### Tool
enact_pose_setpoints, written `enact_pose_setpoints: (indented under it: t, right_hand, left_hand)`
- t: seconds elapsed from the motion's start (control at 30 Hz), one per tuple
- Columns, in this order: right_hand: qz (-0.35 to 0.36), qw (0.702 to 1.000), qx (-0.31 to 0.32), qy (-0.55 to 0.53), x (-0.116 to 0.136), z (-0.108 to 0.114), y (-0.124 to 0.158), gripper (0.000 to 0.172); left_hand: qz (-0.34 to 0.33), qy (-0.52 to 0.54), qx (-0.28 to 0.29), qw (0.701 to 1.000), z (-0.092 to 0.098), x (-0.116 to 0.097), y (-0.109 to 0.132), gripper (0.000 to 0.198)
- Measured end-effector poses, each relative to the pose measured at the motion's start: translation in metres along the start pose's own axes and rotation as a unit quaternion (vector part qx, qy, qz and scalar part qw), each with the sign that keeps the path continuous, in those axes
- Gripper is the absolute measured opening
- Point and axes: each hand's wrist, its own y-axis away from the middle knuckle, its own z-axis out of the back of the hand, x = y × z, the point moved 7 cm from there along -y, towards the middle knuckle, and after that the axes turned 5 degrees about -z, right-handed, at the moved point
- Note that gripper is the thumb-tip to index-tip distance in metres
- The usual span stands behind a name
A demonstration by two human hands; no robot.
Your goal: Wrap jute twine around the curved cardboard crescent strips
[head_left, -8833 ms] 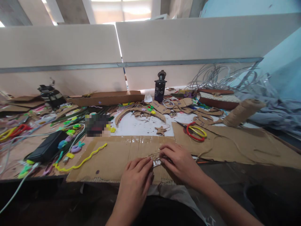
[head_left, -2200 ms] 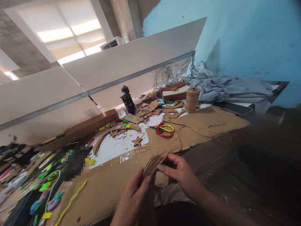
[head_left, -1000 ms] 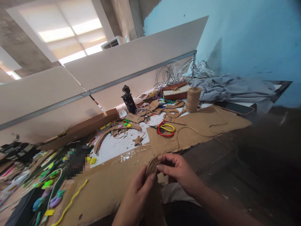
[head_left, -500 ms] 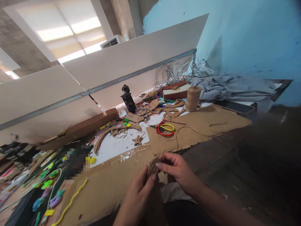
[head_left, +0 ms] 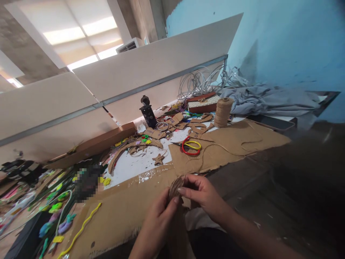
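Note:
Between both hands is a brown piece wrapped in jute twine [head_left: 176,186], held over the near edge of the cardboard. My left hand [head_left: 159,220] is closed on its lower left side, thumb on top. The fingers of my right hand [head_left: 201,193] pinch its upper right edge. A brown strip hangs below the hands; whether it joins the wrapped piece I cannot tell. Beyond them, scissors [head_left: 191,145] with one red and one yellow handle lie on a cardboard sheet [head_left: 231,138]. A loose strand of twine crosses that sheet towards my hands. The twine spool [head_left: 223,112] stands upright behind it.
A small cardboard star [head_left: 158,159] and a curved brown strip [head_left: 118,158] lie on the white tabletop. Further back are a black bottle-like container [head_left: 148,116], a brown and white bag [head_left: 203,103] and a phone [head_left: 271,123]. A yellow fuzzy stem [head_left: 83,228] lies left.
The view has shifted slightly. The twine beyond my right hand now lies lower, near the sheet's front edge. Both hands keep hold of the wrapped piece in nearly the same place.

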Motion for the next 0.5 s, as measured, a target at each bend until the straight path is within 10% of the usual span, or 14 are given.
enact_pose_setpoints:
  t: [0.5]
  right_hand:
    - [0.018,1.000,-0.005,0.003,0.000,0.004,-0.002,0.030]
  left_hand:
    - [0.009,-0.024,-0.015,1.000,0.008,0.012,0.010,0.036]
